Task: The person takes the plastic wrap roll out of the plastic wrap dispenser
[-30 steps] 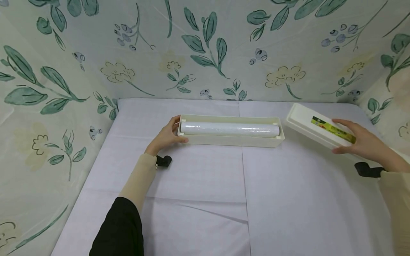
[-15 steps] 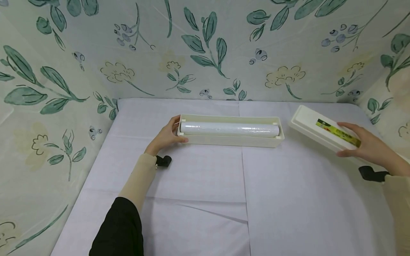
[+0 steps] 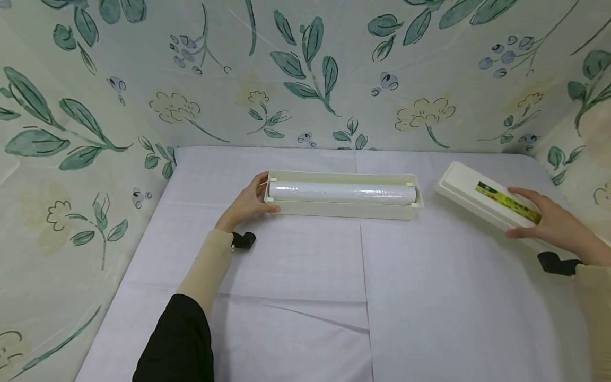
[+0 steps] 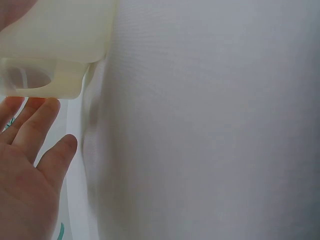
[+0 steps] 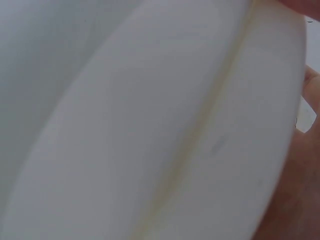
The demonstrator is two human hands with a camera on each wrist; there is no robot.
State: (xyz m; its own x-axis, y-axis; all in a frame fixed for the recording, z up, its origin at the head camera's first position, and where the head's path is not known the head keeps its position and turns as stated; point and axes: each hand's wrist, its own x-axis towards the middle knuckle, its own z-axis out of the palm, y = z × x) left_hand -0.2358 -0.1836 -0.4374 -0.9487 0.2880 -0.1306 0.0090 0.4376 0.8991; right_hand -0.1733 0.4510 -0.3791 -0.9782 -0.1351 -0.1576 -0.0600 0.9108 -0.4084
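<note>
A long cream plastic box (image 3: pixel 343 211) lies across the far half of the table, without a lid on it. Inside it is a shiny whitish roll (image 3: pixel 341 193), which looks like plastic wrap. My left hand (image 3: pixel 244 206) grips the box's left end, thumb at the front and fingers round the end. In the left wrist view that box end (image 4: pixel 52 35) is seen close up. To the right, my right hand (image 3: pixel 556 223) holds a white lid (image 3: pixel 465 183) with a yellow-green label, thumb and fingers on opposite sides. The lid slants, and whether it touches the table cannot be told.
A creased white cloth (image 3: pixel 296 265) covers the table. Behind it and at both sides hangs a sheet with a leaf and flower print (image 3: pixel 310 79). Small black wrist mounts (image 3: pixel 244 240) sit on both wrists.
The right hand has moved the lid a little to the right and toward the near edge, widening the gap to the box. The left hand and the box have stayed in place.
</note>
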